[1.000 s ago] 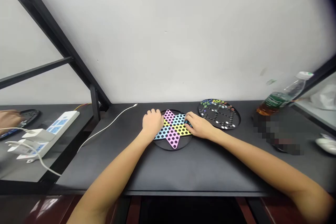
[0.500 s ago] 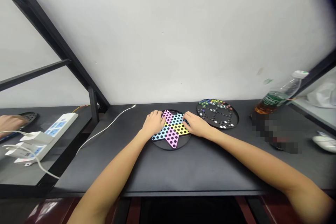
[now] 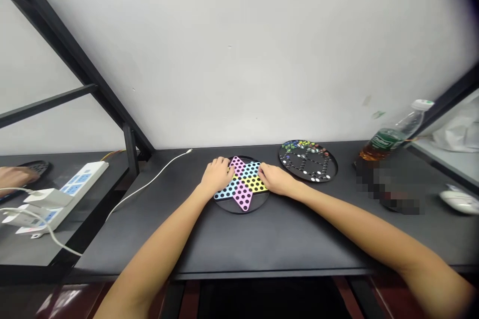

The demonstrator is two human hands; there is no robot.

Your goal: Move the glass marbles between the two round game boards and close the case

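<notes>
Head view: since the frame half a second back, the right hand (image 3: 276, 179) has drawn its fingers tighter together; left hand (image 3: 216, 178) about the same; whole scene has slid slightly left in view, so the camera has turned a little right.

Star board (image 3: 240, 178) is flat on a round black tray (image 3: 258, 204), between the two hands, nearer the counter's (image 3: 262, 244) back edge than its front edge; the star has no clear long axis, but its two pink points line up roughly back edge to front edge, across the line between the hands.

Key relation: board lies right of the left fingers and left of the right fingers; neither hand clearly nearer its middle. Left fingers curled over the left side, thumb on top, grip cannot be told; right fingers curled nearly closed at the right side, can't tell if anything is inside.

Second board (image 3: 313, 159) with marbles sits toward the back edge, just right of the right hand; well apart from the left.
</notes>
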